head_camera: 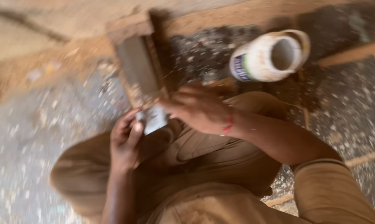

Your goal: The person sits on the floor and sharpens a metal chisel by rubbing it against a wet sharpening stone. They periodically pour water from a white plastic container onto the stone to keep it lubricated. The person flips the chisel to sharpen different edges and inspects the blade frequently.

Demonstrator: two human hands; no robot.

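Pale flat piece (pixel 153 119), blurred, pinched between left hand (pixel 125 141) and right hand (pixel 198 108), both clamped on it. Wooden block (pixel 139 68) at 12 o'clock; white jar (pixel 267 58) at 2 o'clock.

Small pale grey-white sheet (pixel 153 119), roughly rectangular, blurred, pinched between both hands just left of centre. Dark rectangular slab in a wooden block (pixel 138 70), lengthwise from twelve to six o'clock, at eleven o'clock from the sheet.

Woodworking workshop: floor strewn with wood shavings (pixel 50 124)
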